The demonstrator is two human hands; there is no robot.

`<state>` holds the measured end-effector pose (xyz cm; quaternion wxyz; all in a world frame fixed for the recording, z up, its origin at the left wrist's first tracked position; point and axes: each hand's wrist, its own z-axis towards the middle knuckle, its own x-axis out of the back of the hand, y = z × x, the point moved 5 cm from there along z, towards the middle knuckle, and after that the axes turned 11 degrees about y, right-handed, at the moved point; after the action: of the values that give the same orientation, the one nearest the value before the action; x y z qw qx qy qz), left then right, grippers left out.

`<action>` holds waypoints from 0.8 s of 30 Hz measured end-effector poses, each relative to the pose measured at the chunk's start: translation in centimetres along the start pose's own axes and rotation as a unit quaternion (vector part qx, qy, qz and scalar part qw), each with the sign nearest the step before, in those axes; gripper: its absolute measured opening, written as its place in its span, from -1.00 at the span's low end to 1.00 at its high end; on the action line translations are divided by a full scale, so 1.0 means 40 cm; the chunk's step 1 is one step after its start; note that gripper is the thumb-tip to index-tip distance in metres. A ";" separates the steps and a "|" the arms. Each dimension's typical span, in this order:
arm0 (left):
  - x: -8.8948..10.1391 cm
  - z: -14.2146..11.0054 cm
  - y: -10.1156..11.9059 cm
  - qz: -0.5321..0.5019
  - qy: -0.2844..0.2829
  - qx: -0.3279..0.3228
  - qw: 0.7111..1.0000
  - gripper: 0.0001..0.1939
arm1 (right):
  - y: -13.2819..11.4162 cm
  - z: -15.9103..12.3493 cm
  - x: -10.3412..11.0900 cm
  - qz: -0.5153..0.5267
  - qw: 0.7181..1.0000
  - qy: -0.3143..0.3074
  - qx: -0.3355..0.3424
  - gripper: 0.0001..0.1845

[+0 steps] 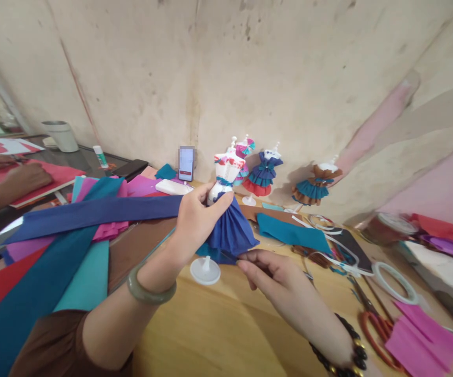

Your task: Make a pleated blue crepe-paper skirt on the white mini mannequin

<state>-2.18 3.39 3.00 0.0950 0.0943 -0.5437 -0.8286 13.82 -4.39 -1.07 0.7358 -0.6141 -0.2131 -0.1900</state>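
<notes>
A small white dress form (228,170) stands tilted on its round white base (205,272), a red-patterned band across its chest and teal trim at the waist. My left hand (199,217) is closed around its waist, with the thumb pressing the top of a blue pleated skirt (234,228). Lower down, my right hand (275,272) pinches at the skirt's bottom edge; its fingertips partly hide what they grip, and a thin dark sliver shows there. A long blue strip (104,210) lies to the left, its right end reaching behind my left hand.
Finished miniature dresses (263,173) stand by the wall. At left are stacked coloured sheets (81,277), a phone (186,163), a glue stick (100,156) and another person's hands (30,180). Scissors (375,324), a tape roll (395,283) and pink pieces (422,337) lie at right.
</notes>
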 end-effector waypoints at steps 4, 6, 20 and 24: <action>0.001 0.003 -0.002 0.000 -0.002 -0.004 1.000 -0.80 | 0.004 0.003 0.018 -0.020 1.000 -0.008 0.012 -0.66; 0.002 0.002 0.002 0.001 0.000 -0.009 1.000 -0.80 | -0.003 -0.002 0.030 -0.028 0.999 -0.007 0.022 -0.67; 0.004 -0.051 0.062 0.223 0.072 -0.223 0.946 -0.77 | -0.109 -0.102 -0.006 -0.316 0.862 0.232 0.320 -0.47; -0.005 -0.066 0.073 0.269 0.088 -0.297 0.912 -0.71 | -0.119 -0.096 -0.010 -0.335 0.855 0.240 0.316 -0.44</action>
<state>-1.16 -0.05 4.63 0.3855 -0.0151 -0.2666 -0.8832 11.20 -8.98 2.03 0.8104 -0.1760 -0.2711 -0.4887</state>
